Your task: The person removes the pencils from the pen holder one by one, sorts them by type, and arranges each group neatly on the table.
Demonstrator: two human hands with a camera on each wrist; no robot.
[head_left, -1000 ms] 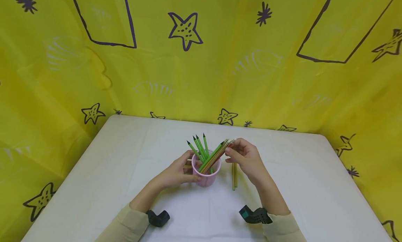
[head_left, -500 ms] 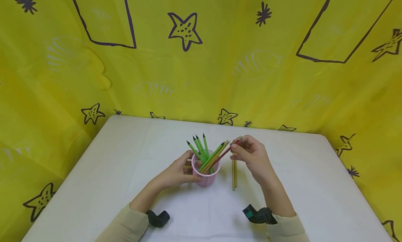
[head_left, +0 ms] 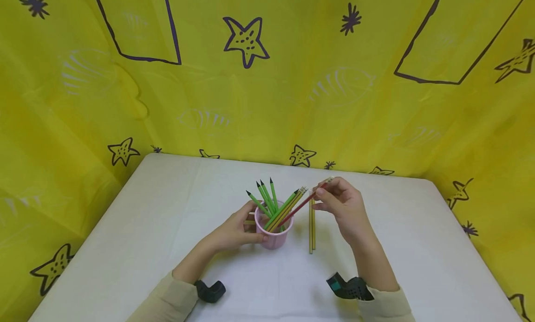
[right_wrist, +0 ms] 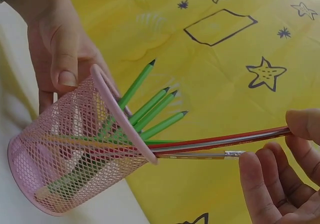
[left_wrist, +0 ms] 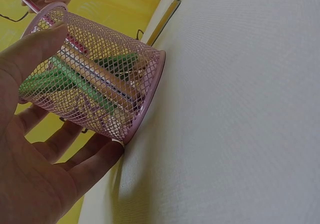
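Note:
My left hand (head_left: 234, 227) grips a pink mesh pencil cup (head_left: 274, 240), thumb on the near side, fingers round the back. The cup stands on the table. Several green pencils (head_left: 267, 195) lean in it, dark points up, beside yellow pencils (head_left: 288, 208). A red pencil (head_left: 304, 203) slants out over the right rim, and my right hand (head_left: 342, 206) pinches its upper end. In the right wrist view, the lower part of the red pencil (right_wrist: 215, 140) is inside the cup (right_wrist: 85, 149). Through the mesh in the left wrist view, pencils (left_wrist: 100, 76) cross one another.
Yellow pencils (head_left: 312, 229) lie on the white table (head_left: 167, 210) just right of the cup, partly under my right hand. A yellow cloth (head_left: 267, 104) with drawn stars hangs behind and at both sides of the table.
My right hand has moved right and slightly away from the cup, drawing the red pencil apart from the yellow ones and partly out. The left hand and the cup have stayed in place.

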